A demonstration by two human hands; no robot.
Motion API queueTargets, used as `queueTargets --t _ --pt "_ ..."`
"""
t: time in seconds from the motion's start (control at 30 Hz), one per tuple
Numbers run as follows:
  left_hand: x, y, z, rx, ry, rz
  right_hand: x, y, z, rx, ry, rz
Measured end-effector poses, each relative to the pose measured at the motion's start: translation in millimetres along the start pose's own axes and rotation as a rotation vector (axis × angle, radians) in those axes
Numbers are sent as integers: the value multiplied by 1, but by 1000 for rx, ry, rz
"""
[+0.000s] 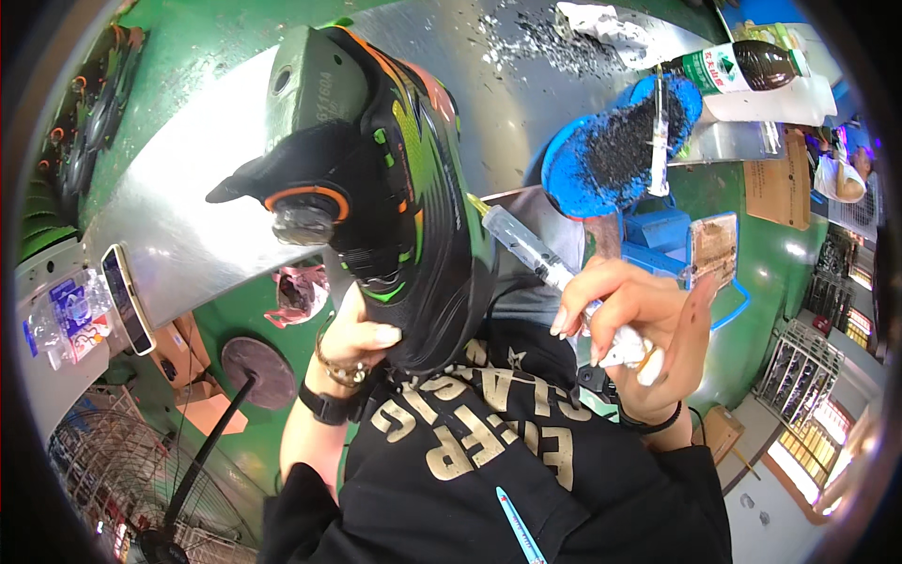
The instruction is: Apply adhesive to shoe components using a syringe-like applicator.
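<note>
A black sports shoe (434,254) with green and orange markings stands on its toe, fitted over a grey-green shoe last (319,89). My left hand (355,336) grips it near the toe, thumb on the upper. Between the fingers of my right hand (648,324) is a syringe (531,242) with clear contents, its yellowish tip pointing at the edge of the shoe's sole. A crumpled white wad (631,352) is also tucked in that hand. Whether the tip touches the shoe I cannot tell.
Right of the shoe, a blue sole-shaped piece (564,174) carries black crumbs and another syringe (660,132). A bottle of dark liquid (752,68) lies behind it. On the metal table (202,179), black scraps (540,42) lie far off. A phone (129,299) rests at left, above a fan (113,470).
</note>
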State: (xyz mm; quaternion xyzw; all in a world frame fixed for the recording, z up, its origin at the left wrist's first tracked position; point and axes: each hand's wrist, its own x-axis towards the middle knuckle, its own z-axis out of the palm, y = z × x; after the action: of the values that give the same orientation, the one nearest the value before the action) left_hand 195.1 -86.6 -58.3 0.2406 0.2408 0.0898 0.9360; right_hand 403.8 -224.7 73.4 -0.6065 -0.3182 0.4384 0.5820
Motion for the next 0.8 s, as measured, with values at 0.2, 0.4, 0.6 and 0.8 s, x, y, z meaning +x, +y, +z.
queueTargets --t 0.2,0.4,0.6,0.8 --pt "28 -10 14 17 -60 -141 -22 -1 -10 -200 -33 -80" --pt "28 -8 22 -5 -30 -124 -38 -3 -13 -169 46 -92" --pt "9 -3 17 -125 30 -79 5 26 -56 -751 297 -497" --pt "-71 48 -37 107 237 -18 48 62 -78 -1362 245 -457"
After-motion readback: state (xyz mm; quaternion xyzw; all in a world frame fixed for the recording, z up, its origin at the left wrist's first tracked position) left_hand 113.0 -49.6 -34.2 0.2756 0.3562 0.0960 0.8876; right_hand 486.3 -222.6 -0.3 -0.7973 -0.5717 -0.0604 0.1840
